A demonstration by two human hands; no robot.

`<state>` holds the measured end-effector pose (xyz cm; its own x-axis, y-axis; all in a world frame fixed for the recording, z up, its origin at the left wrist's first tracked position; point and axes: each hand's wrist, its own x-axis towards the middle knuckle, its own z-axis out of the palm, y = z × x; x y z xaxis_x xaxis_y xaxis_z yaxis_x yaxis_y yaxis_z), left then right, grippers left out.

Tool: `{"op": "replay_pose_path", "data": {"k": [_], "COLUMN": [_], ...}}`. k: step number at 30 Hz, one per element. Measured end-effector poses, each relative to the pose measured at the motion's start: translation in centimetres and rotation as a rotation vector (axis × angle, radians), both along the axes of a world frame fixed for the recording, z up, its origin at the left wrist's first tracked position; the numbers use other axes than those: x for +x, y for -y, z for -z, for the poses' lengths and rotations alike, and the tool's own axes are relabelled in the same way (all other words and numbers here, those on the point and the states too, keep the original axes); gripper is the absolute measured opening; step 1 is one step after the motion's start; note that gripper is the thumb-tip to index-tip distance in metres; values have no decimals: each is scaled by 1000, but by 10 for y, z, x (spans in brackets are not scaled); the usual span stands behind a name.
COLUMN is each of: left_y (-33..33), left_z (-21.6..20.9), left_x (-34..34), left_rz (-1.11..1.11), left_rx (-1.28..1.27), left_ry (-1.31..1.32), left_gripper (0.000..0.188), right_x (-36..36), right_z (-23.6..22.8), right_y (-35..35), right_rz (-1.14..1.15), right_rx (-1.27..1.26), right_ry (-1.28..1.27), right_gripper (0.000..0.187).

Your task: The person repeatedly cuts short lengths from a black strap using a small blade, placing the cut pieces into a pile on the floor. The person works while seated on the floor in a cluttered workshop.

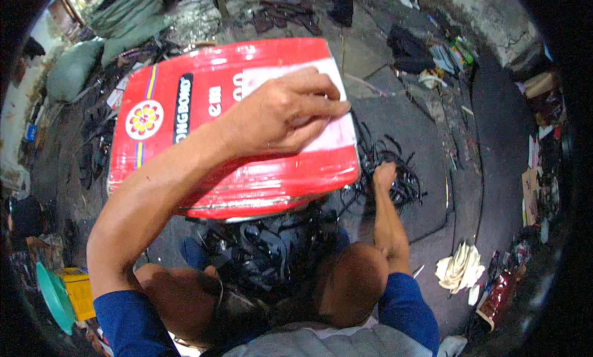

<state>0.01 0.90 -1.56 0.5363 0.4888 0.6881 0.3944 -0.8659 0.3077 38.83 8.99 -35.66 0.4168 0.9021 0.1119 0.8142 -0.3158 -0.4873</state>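
A glossy red box-shaped container [210, 181] with a pale panel stands up in front of me, above my knees. My left hand [290, 113] lies across that panel, its fingers bent and drawn together at the right edge; what they grip, if anything, is hidden. Lower down, to the right of the container, my right hand [385, 175] is closed at a tangle of thin black strips [404, 187]. It appears to hold some of them. More black strips and scraps [253, 249] lie heaped between my legs, below the container.
Dark mats [420, 134] cover the floor to the right. A crumpled cream cloth [459, 269] lies at lower right. At lower left stand a green basin [54, 298] and a yellow crate [77, 292]. Stuffed green sacks [74, 69] sit at far left, and a concrete wall [503, 29] rises at far right.
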Motion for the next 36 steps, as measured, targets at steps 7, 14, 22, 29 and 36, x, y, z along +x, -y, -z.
{"op": "replay_pose_path", "data": {"k": [7, 14, 22, 29, 36], "left_y": [-4, -4, 23, 115, 164], "left_z": [-1, 3, -22, -41, -23], "left_x": [12, 8, 15, 47, 44], "left_rz": [17, -5, -119, -39, 304], "left_rx": [71, 26, 158, -160, -1108], "left_ry": [-105, -109, -253, -299, 325], "left_gripper": [39, 43, 40, 47, 99], "right_x": [73, 4, -64, -78, -153], "right_z": [-55, -78, 13, -181, -450], "right_y": [-11, 67, 203, 126, 168], "right_rz": [310, -319, -982, -1378, -1798], "right_rx": [18, 334, -434, -691, -493], "right_ry": [193, 375, -83, -83, 145], "right_gripper": [36, 34, 29, 34, 21]}}
